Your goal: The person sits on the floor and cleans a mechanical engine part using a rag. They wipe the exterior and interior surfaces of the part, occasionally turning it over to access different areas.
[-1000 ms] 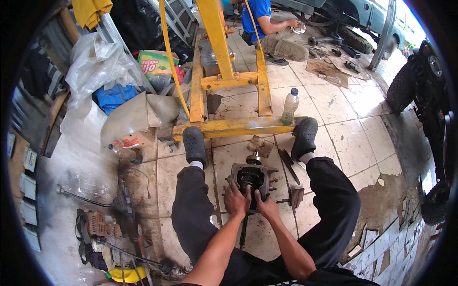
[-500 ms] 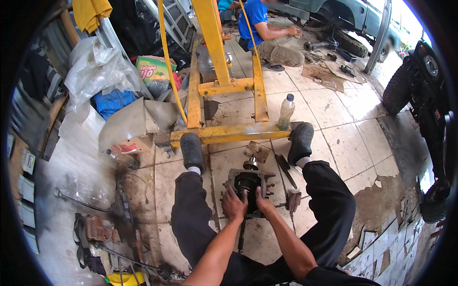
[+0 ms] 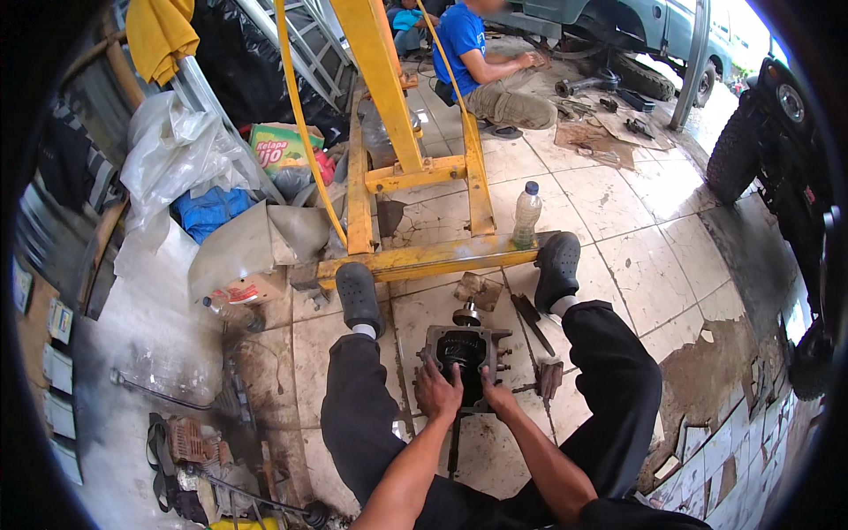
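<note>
A grey metal gearbox housing (image 3: 492, 345) sits on the tiled floor between my feet, its open top facing up. Gears show faintly in its dark inside, and a shiny shaft (image 3: 466, 314) sticks out of its far end. My left hand (image 3: 438, 394) grips the near left wall, thumb along the inner rim and fingers on the outside. On the near right wall, my right hand (image 3: 502, 399) has its fingers closed round the edge; some fingertips are hidden. Studs or bolts project from the housing's right side.
A yellow hoist frame (image 3: 415, 261) spans the floor beyond my feet, with a plastic bottle (image 3: 527, 215) against its base. A dark flat bar (image 3: 532, 323) and a brownish block (image 3: 549, 378) lie right of the housing. Another person (image 3: 484, 75) sits at the back.
The view has shifted slightly, so the housing appears a little lower. My right hand has moved slightly outward along the housing's rim; my left stays at the left wall.
</note>
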A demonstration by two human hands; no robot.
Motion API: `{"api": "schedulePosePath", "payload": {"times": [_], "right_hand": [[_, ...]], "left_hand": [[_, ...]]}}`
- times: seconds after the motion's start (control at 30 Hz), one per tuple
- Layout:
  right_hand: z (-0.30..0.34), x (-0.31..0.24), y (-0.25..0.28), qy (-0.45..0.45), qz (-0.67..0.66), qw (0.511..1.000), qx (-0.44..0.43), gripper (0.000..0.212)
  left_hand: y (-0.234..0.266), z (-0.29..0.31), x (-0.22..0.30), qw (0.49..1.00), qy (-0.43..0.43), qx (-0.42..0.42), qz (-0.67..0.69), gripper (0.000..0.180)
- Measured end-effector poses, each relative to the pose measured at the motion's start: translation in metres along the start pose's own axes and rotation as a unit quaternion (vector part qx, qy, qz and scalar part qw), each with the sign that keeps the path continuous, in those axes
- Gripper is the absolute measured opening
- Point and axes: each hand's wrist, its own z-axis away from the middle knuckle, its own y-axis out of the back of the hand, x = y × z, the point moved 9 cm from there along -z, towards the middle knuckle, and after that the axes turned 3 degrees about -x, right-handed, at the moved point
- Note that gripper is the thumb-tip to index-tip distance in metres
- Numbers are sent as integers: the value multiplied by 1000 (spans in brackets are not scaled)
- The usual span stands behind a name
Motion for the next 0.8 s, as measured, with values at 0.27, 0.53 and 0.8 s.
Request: {"api": "schedulePosePath", "payload": {"times": [0.27, 0.53, 0.8], "right_hand": [[50, -41, 9, 62, -21, 997, 30, 115], [34, -40, 9, 113, 1, 987, 114, 108], [23, -49, 18, 201, -111, 960, 159, 115]], "left_hand": [[3, 5, -21, 998, 29, 46, 7, 38], [5, -3, -19, 996, 68, -49, -12, 46], [-5, -5, -16, 998, 21, -4, -63, 44]]}}
